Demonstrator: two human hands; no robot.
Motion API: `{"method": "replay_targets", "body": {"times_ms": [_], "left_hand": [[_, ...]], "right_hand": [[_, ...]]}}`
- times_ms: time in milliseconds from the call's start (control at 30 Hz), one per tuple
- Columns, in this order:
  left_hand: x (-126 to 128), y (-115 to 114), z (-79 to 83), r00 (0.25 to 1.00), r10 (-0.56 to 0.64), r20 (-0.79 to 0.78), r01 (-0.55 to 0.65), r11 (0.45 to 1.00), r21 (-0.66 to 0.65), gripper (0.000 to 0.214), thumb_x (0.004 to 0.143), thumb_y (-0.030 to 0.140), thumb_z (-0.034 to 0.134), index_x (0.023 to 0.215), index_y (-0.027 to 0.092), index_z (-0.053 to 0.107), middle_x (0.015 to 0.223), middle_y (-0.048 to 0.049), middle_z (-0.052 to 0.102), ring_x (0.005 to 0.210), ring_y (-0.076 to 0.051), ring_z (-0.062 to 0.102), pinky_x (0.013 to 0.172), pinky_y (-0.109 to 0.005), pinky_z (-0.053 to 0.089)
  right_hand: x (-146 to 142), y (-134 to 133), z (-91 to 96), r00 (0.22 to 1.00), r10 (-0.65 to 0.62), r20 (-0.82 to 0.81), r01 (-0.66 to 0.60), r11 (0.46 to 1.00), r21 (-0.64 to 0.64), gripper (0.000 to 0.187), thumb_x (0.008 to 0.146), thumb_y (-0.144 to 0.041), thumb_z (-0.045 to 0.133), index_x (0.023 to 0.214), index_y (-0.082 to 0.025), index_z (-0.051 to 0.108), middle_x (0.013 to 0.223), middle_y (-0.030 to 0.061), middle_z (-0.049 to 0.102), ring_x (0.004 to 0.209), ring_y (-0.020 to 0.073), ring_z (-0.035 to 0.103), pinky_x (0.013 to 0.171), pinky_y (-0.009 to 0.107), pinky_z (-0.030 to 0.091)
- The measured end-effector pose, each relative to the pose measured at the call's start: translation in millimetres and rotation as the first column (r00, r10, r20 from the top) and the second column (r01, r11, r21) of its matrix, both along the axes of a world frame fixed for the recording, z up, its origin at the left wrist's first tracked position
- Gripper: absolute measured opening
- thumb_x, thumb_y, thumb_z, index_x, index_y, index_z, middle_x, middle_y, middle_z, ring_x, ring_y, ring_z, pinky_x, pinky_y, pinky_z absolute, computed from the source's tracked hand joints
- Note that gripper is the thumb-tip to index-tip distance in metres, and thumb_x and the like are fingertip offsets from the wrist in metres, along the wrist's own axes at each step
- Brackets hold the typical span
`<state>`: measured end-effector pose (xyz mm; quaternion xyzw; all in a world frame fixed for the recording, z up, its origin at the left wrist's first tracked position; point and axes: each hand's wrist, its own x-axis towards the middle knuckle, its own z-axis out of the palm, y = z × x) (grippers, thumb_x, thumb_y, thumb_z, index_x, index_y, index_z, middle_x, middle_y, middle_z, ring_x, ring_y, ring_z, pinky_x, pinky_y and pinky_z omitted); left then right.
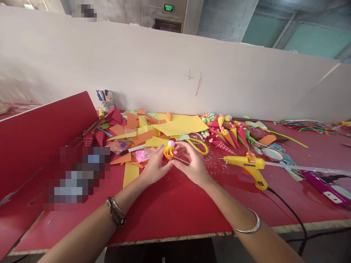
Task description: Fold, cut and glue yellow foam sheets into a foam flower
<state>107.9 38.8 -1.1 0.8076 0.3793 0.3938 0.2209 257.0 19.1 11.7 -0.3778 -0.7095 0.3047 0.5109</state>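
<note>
Between my two hands is a small paper ice-cream cone (168, 152), with an orange body, a yellow swirled top and pink balls on it. My left hand (157, 165) is closed round its left side, fingers partly hidden behind it. From the right, my right hand (193, 162) pinches near a pink ball (171, 143) at the top, thumb low and fingertips touching the rim. The cone's lower tip is hidden by my hands. Behind them lie sheets of yellow paper (182, 124) and a pink packet (144, 155).
A yellow hot glue gun (246, 166) lies to the right, its cord running over the front edge. Beyond it is a purple power strip (327, 188). Finished paper cones (229, 137) are piled at the back, with a pen cup (106, 102) at left. A red board (46, 138) stands on the left.
</note>
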Motion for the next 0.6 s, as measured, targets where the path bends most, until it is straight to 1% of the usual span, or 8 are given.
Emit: {"method": "replay_targets", "body": {"times_ms": [67,167,233,300,367,467,533,600], "left_hand": [[0.9,-0.5,-2.7,1.000,0.003,-0.013,-0.003,1.000,-0.013,0.010,0.075,0.016,0.046,0.085,0.017,0.046,0.085,-0.0030,0.047,0.075,-0.015,0.046,0.068,-0.028,0.040],[3.9,-2.6,-4.0,1.000,0.009,-0.026,-0.010,0.999,-0.033,0.010,0.076,0.017,0.045,0.086,0.017,0.047,0.085,-0.0034,0.048,0.075,-0.015,0.047,0.068,-0.028,0.041],[1.7,-4.9,1.2,0.997,-0.005,-0.079,0.003,1.000,-0.021,0.018,0.076,0.022,0.048,0.093,0.018,0.049,0.089,-0.0047,0.049,0.080,-0.017,0.048,0.072,-0.030,0.042],[-10.5,-9.0,13.7,0.985,0.006,-0.174,-0.009,1.000,-0.016,0.030,0.074,0.030,0.052,0.102,0.020,0.049,0.096,-0.0068,0.050,0.087,-0.020,0.049,0.077,-0.033,0.041],[-37.2,-15.7,31.4,0.966,0.044,-0.256,-0.064,0.995,-0.072,0.038,0.076,0.036,0.051,0.111,0.023,0.048,0.106,-0.0080,0.050,0.094,-0.022,0.049,0.081,-0.035,0.039],[-103.7,-29.6,54.6,0.959,0.097,-0.265,-0.144,0.976,-0.165,0.033,0.081,0.040,0.042,0.111,0.028,0.050,0.113,-0.0041,0.052,0.102,-0.022,0.047,0.088,-0.032,0.035],[-155.9,-39.6,58.6,0.941,0.211,-0.265,-0.268,0.942,-0.201,0.035,0.081,0.043,0.042,0.113,0.031,0.047,0.111,-0.0005,0.052,0.102,-0.022,0.046,0.086,-0.031,0.036],[-203.4,-48.9,51.1,0.859,0.395,-0.327,-0.468,0.864,-0.184,0.037,0.076,0.047,0.048,0.112,0.037,0.046,0.103,0.0047,0.053,0.096,-0.020,0.047,0.085,-0.032,0.036]], "right_hand": [[-2.3,2.1,-3.9,1.000,0.017,0.021,-0.017,1.000,-0.010,0.040,0.071,-0.024,0.059,0.110,-0.025,0.048,0.104,0.0046,0.052,0.094,0.0156,0.054,0.080,0.031,0.049],[-4.1,6.1,-8.8,1.000,0.002,0.023,-0.002,1.000,-0.009,0.030,0.072,-0.024,0.057,0.101,-0.022,0.053,0.100,0.0046,0.051,0.092,0.0155,0.053,0.081,0.030,0.048],[-3.6,8.4,-10.3,1.000,-0.019,0.006,0.019,0.999,-0.034,0.025,0.072,-0.025,0.057,0.096,-0.020,0.055,0.097,0.0047,0.051,0.091,0.0157,0.053,0.080,0.030,0.049],[-1.9,10.1,-10.3,0.998,-0.044,-0.035,0.041,0.997,-0.069,0.023,0.072,-0.028,0.057,0.093,-0.019,0.055,0.095,0.0045,0.051,0.091,0.0161,0.054,0.080,0.031,0.049],[0.1,11.1,-9.8,0.995,-0.063,-0.078,0.055,0.993,-0.104,0.022,0.072,-0.030,0.057,0.091,-0.019,0.054,0.092,0.0041,0.052,0.089,0.0164,0.054,0.080,0.032,0.049],[1.9,11.4,-9.4,0.994,-0.072,-0.086,0.060,0.989,-0.138,0.022,0.073,-0.031,0.057,0.091,-0.018,0.054,0.090,0.0045,0.054,0.087,0.0169,0.056,0.080,0.035,0.048],[1.8,10.8,-9.9,0.995,-0.061,-0.085,0.048,0.988,-0.148,0.023,0.073,-0.031,0.057,0.091,-0.018,0.055,0.090,0.0050,0.054,0.083,0.0167,0.057,0.077,0.034,0.049],[1.1,9.9,-10.8,0.996,-0.042,-0.078,0.029,0.987,-0.159,0.023,0.073,-0.032,0.057,0.091,-0.018,0.055,0.090,0.0048,0.053,0.082,0.0161,0.057,0.074,0.031,0.051]]}}
